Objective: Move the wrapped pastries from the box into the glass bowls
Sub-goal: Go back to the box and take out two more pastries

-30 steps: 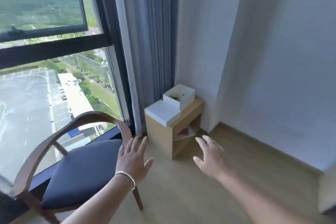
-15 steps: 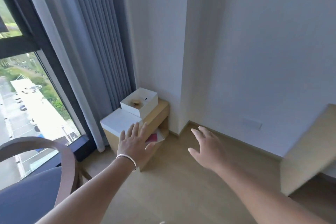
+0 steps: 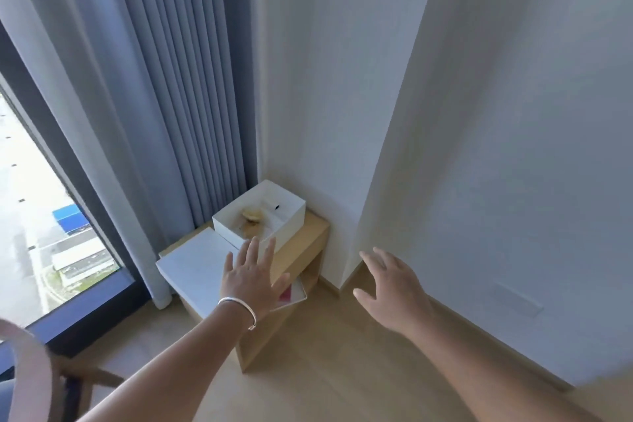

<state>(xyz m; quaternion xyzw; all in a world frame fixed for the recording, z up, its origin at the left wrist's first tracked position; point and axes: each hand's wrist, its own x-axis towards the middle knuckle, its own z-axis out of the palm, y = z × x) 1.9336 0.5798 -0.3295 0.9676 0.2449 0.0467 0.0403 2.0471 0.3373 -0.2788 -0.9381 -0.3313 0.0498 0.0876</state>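
Observation:
An open white box [image 3: 289, 216] stands on a low wooden side table [image 3: 308, 236] in the room's corner. Inside it lies a golden wrapped pastry [image 3: 252, 214]. A flat white lid [image 3: 195, 267] rests on the table's left half, beside the box. My left hand [image 3: 250, 279], with a silver bracelet on its wrist, is stretched out in front of the table with fingers spread and nothing in it. My right hand [image 3: 394, 288] is held out to the right of the table, also spread and holding nothing. No glass bowls are in view.
Grey curtains [image 3: 154, 113] hang left of the table, next to a large window [image 3: 41, 223]. White walls [image 3: 479, 147] meet behind the table. A red and white item [image 3: 291, 293] lies on the table's lower shelf. A chair's curved wooden back [image 3: 30, 370] shows at bottom left.
The view has swung right and come closer to the side table. The chair has slid almost out of view at the left. Both hands stay spread and empty.

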